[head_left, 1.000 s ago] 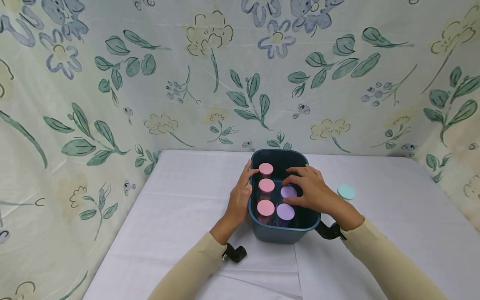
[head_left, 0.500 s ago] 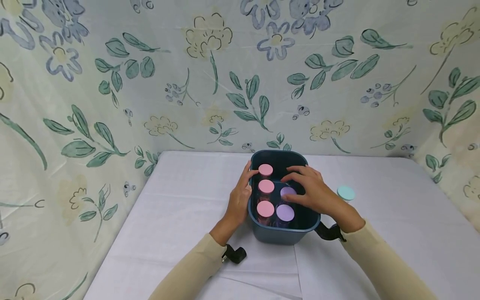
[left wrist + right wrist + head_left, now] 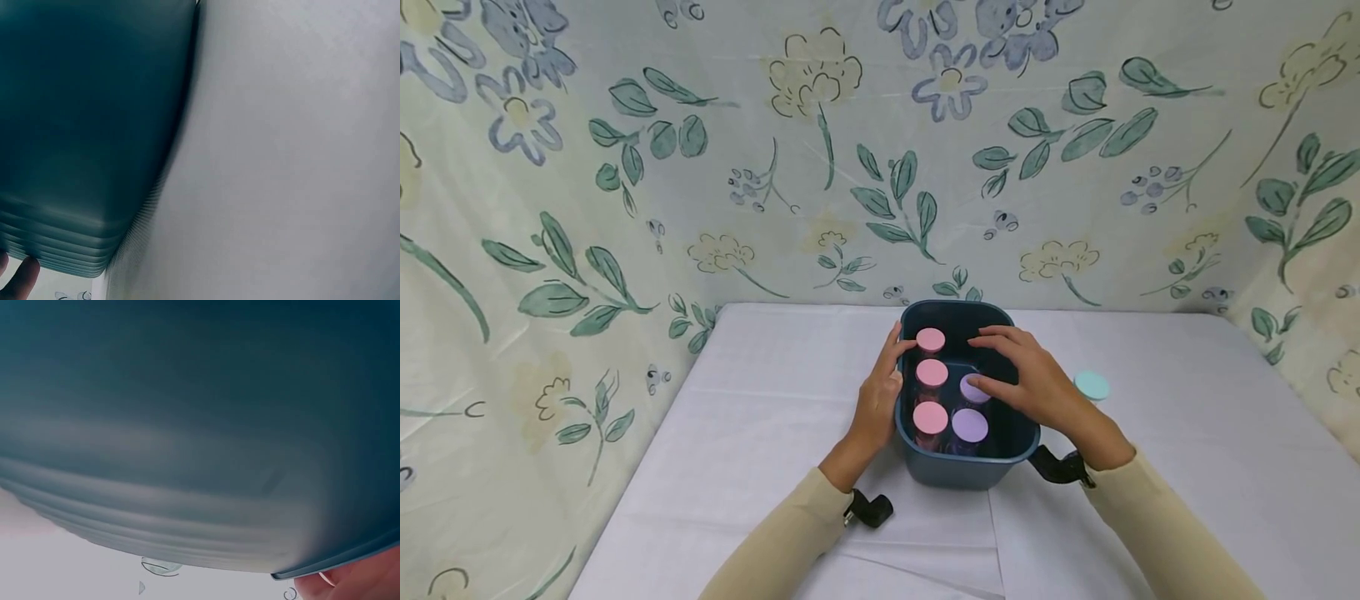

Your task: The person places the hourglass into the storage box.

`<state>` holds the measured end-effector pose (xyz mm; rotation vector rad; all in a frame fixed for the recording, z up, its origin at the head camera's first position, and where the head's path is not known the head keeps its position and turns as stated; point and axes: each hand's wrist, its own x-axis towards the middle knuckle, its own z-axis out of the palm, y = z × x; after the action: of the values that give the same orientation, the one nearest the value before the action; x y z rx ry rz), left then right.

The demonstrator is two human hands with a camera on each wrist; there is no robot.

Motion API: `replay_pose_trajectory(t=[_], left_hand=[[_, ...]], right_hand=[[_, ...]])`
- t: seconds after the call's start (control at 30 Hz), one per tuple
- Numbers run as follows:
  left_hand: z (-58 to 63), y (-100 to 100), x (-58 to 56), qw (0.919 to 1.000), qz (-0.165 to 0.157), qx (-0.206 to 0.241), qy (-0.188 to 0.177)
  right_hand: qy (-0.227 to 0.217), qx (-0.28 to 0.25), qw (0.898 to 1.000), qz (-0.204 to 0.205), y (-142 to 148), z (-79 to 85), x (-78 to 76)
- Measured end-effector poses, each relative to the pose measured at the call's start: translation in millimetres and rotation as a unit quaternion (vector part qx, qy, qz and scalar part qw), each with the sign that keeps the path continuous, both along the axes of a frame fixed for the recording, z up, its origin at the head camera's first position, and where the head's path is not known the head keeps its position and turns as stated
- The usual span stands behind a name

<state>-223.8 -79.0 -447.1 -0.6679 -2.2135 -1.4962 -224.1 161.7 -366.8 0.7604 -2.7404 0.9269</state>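
Note:
A dark blue bin (image 3: 973, 472) stands on the table, with several small lidded jars inside. Three have pink lids, in a column along the left wall: the far one (image 3: 930, 339), the middle one (image 3: 932, 372) and the near one (image 3: 930, 417). Beside them are two purple-lidded jars, one nearest me (image 3: 969, 425) and one behind it (image 3: 973, 388). My left hand (image 3: 875, 404) holds the bin's left side, one finger over the rim. My right hand (image 3: 1026, 375) hovers over the right side, fingers spread and holding nothing, thumb over the rear purple lid.
A mint-green lid (image 3: 1092, 385) shows on the table right of the bin, partly behind my right wrist; what is under it is hard to see. A white cloth covers the table (image 3: 790, 400). Behind it hangs a floral curtain (image 3: 820, 167).
My right hand's fingers have spread and drawn off the rear purple-lidded jar, moving slightly right. That jar stays in the bin. The left hand keeps its place.

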Motion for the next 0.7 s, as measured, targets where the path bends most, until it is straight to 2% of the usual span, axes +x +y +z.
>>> replay_pose_trajectory(t=[0.3, 0.53, 0.7], left_hand=[[-1.8, -0.3, -0.1, 1.0000, -0.001, 0.005, 0.004], [-1.0, -0.2, 1.0, 0.9995, -0.015, 0.024, 0.015], [-0.2, -0.9, 2.7, 0.9998, -0.005, 0.014, 0.011]], right_hand=[[0.024, -0.014, 1.000, -0.006, 5.2, 1.3, 4.1], [0.055, -0.028, 0.998, -0.007, 14.3, 1.9, 9.9], [0.061, -0.027, 0.998, -0.019, 21.0, 4.6, 14.5]])
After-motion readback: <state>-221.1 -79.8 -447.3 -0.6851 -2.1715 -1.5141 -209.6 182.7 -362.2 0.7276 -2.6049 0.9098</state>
